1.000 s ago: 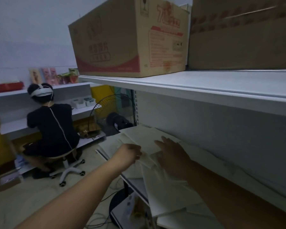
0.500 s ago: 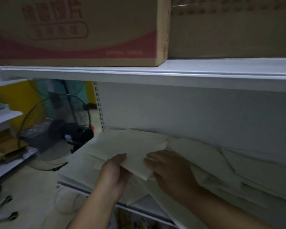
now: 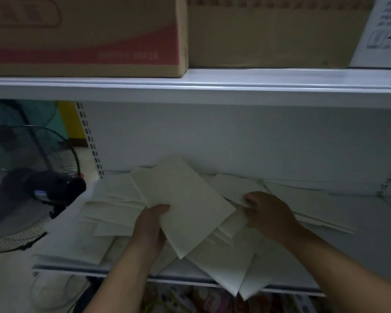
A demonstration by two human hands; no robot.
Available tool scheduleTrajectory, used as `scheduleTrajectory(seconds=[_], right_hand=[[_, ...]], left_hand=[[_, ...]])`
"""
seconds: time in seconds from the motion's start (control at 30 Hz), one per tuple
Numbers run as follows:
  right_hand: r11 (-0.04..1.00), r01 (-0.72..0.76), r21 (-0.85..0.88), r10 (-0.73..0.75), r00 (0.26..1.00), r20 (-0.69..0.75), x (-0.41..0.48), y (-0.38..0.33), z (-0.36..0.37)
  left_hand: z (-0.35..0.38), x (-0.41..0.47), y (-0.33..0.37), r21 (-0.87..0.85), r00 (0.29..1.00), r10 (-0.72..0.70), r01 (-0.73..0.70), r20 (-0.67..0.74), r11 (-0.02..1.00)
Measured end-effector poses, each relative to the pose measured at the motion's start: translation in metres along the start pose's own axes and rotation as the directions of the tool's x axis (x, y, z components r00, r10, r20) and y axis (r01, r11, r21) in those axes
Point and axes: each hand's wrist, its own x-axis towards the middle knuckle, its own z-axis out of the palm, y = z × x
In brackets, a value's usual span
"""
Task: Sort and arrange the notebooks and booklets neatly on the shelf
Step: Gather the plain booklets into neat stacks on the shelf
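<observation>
Left hand (image 3: 150, 231) grips the top booklet (image 3: 185, 199) by its near-left edge, thumb laid over the cover; right hand (image 3: 270, 213) curls its fingers on the edge of a lower booklet (image 3: 233, 188) just to the right. We place the top booklet between the two hands, its long axis running diagonally from far left to near right, askew to the shelf lip (image 3: 81, 271). We judge the left hand the nearer and already bearing it, so the coming move turns on swinging that axis square to the lip. Outward, the loose pile (image 3: 113, 211) fans across the shelf, and overhanging booklets (image 3: 230, 274) jut past the lip at near right. Above, a cardboard box (image 3: 84, 35) stands on the upper shelf (image 3: 235, 84); a fan (image 3: 54, 190) sits to the left.
</observation>
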Motion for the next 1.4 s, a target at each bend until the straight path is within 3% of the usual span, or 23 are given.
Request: scheduleTrajectory(seconds=[0.13,0.37,0.47,0.53,0.67,0.73,0.8,0.83,0.9,1.0,1.03,1.1,1.3,1.4], right_hand=[[0.996,0.054,-0.076,-0.059,0.996,-0.062,0.009,-0.012,-0.014],[0.978,0.203,-0.041,-0.205,0.918,-0.341,0.009,-0.069,-0.041],[0.964,0.266,0.024,-0.256,0.944,-0.209,0.000,-0.097,-0.041],[0.939,0.331,0.097,-0.319,0.940,-0.121,-0.007,-0.108,-0.038],[0.856,0.429,0.288,-0.400,0.903,-0.157,-0.015,-0.089,-0.032],[0.773,0.391,0.500,-0.411,0.909,-0.074,-0.011,-0.063,-0.028],[0.639,0.298,0.709,-0.325,0.940,-0.102,-0.003,-0.024,-0.033],[0.644,0.256,0.720,-0.219,0.965,-0.147,0.002,0.000,-0.036],[0.807,0.073,0.586,-0.009,0.994,-0.111,0.011,0.050,-0.041],[0.925,-0.213,0.316,0.117,0.948,0.297,0.011,0.105,-0.030],[0.948,-0.212,0.236,0.118,0.927,0.357,0.009,0.113,-0.025],[0.972,-0.164,0.169,0.102,0.940,0.324,0.005,0.123,-0.014],[0.984,-0.001,0.179,-0.033,0.982,0.188,-0.004,0.148,-0.002],[0.961,0.016,0.277,-0.053,0.991,0.126,-0.003,0.161,-0.001]], left_hand=[[0.000,-0.006,-0.001,0.054,1.000,0.012,-0.013,0.020,0.998],[0.011,-0.012,-0.001,0.064,0.995,0.102,-0.101,-0.006,0.993],[0.023,-0.018,0.004,0.068,0.981,0.184,-0.189,0.066,0.980],[0.033,-0.021,0.004,0.097,0.967,0.222,-0.235,0.126,0.967],[0.047,-0.018,-0.005,0.074,0.968,0.207,-0.218,0.139,0.973],[0.055,-0.015,-0.008,0.041,0.976,0.164,-0.172,0.142,0.984],[0.065,-0.013,-0.009,0.028,0.982,0.139,-0.144,0.124,0.989],[0.070,-0.012,-0.010,0.042,0.983,0.133,-0.139,0.123,0.989],[0.082,-0.009,-0.011,0.092,0.986,0.099,-0.112,0.138,0.989],[0.101,-0.003,-0.019,0.206,0.985,0.004,-0.040,0.171,0.978],[0.106,-0.001,-0.024,0.240,0.984,-0.022,-0.022,0.179,0.970],[0.111,0.003,-0.031,0.278,0.981,-0.064,0.010,0.185,0.960],[0.107,0.017,-0.035,0.330,0.991,-0.074,0.034,0.108,0.943],[0.111,0.014,-0.036,0.370,0.991,-0.087,0.043,0.103,0.928]])
